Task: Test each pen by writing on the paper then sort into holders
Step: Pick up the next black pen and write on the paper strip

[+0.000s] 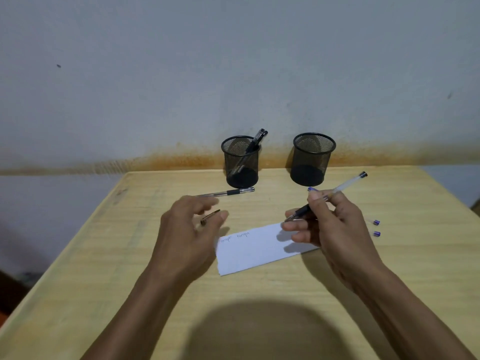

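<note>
Two black mesh holders stand at the far edge of the wooden desk (78, 255), against the wall. The left holder (241, 162) has dark pens (255, 140) leaning in it; the right holder (311, 159) looks empty through its mesh. Nearer than both holders lies a strip of white paper (255, 249) with two short scribbles at its left end. The right hand (330, 224) has its grip closed on a clear gel pen (337, 189) with a black rubber sleeve, tip angled down just above the paper's right end, black end cap pointing up toward the right holder. The left hand (189, 229) hovers left of the paper, fingers loosely curled and partly open, a dark pen cap (210, 216) between thumb and fingers; whether it is pinched or lying on the desk I cannot tell. Another clear pen (226, 192) lies flat in front of the left holder. Right of the paper, two purple pen ends (376, 228) show past the right hand.
</note>
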A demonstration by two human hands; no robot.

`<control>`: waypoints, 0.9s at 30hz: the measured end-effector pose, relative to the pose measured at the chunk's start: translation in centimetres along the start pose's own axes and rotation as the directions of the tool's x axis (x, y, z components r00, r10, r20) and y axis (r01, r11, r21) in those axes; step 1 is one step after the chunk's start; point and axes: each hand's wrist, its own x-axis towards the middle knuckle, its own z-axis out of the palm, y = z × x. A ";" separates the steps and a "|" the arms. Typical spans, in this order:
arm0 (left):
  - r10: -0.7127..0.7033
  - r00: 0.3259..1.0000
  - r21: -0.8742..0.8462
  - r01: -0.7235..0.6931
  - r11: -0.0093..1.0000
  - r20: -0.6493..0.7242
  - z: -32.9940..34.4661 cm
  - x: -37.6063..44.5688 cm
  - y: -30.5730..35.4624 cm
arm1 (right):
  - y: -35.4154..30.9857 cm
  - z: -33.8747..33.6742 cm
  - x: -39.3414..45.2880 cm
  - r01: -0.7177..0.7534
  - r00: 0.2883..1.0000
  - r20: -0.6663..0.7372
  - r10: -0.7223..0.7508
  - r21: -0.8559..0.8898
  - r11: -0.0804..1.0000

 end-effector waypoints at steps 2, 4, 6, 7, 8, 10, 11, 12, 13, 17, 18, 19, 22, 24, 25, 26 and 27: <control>0.121 0.984 0.012 -0.124 0.992 0.128 0.3 -1.8 0.0 | 0.2 0.7 0.0 0.001 0.999 0.044 -0.001 -0.001 1.000; 0.233 0.943 0.149 -0.273 0.951 0.237 0.6 -2.7 -0.8 | 0.5 1.4 0.1 0.039 0.996 0.081 -0.032 -0.094 0.995; 0.272 0.915 0.214 -0.342 0.915 0.298 1.0 -2.7 -1.7 | 0.7 2.1 0.4 0.084 0.991 0.122 -0.060 -0.201 0.976; 0.275 0.907 0.222 -0.353 0.909 0.319 1.1 -2.6 -2.1 | 0.9 2.3 0.7 0.100 0.988 0.140 -0.067 -0.244 0.965; 0.275 0.902 0.227 -0.360 0.905 0.332 1.3 -2.5 -2.5 | 1.0 2.5 1.1 0.112 0.985 0.157 -0.069 -0.286 0.952; 0.275 0.897 0.228 -0.365 0.903 0.346 1.5 -2.4 -3.1 | 1.1 2.8 1.8 0.138 0.976 0.207 -0.064 -0.367 0.920; 0.286 0.896 0.221 -0.372 0.902 0.340 1.6 -2.4 -3.3 | 1.3 2.9 2.1 0.148 0.971 0.232 -0.055 -0.404 0.903; 0.301 0.893 0.212 -0.383 0.899 0.334 1.8 -2.4 -3.5 | 1.4 3.0 2.4 0.154 0.967 0.250 -0.043 -0.444 0.883; 0.319 0.890 0.206 -0.396 0.895 0.325 1.8 -2.5 -3.6 | 1.7 3.1 2.6 0.158 0.965 0.260 -0.031 -0.481 0.862; 0.353 0.887 0.195 -0.418 0.887 0.297 2.0 -2.6 -4.0 | 2.9 3.1 3.5 0.182 0.959 0.283 -0.020 -0.562 0.807; 0.356 0.887 0.196 -0.421 0.886 0.296 2.1 -2.6 -4.0 | 3.1 3.0 3.6 0.188 0.958 0.286 -0.023 -0.564 0.804; 0.360 0.884 0.196 -0.426 0.883 0.298 2.1 -2.5 -4.0 | 3.3 3.0 3.7 0.189 0.958 0.284 -0.027 -0.561 0.806; 0.370 0.878 0.173 -0.432 0.885 0.303 2.1 -2.3 -3.8 | 3.7 3.0 3.9 0.198 0.962 0.268 -0.054 -0.546 0.814; 0.367 0.884 0.141 -0.419 0.897 0.290 2.1 -2.2 -3.8 | 3.9 3.1 4.0 0.201 0.960 0.272 -0.061 -0.528 0.825; 0.364 0.887 0.125 -0.411 0.903 0.284 2.1 -2.2 -3.8 | 4.0 3.1 4.1 0.206 0.958 0.279 -0.062 -0.525 0.826; 0.364 0.889 0.116 -0.407 0.906 0.278 2.1 -2.2 -3.9 | 4.1 3.1 4.1 0.213 0.956 0.285 -0.065 -0.525 0.824; 0.365 0.890 0.115 -0.407 0.906 0.275 2.1 -2.1 -3.9 | 4.2 3.2 4.2 0.221 0.955 0.288 -0.072 -0.527 0.820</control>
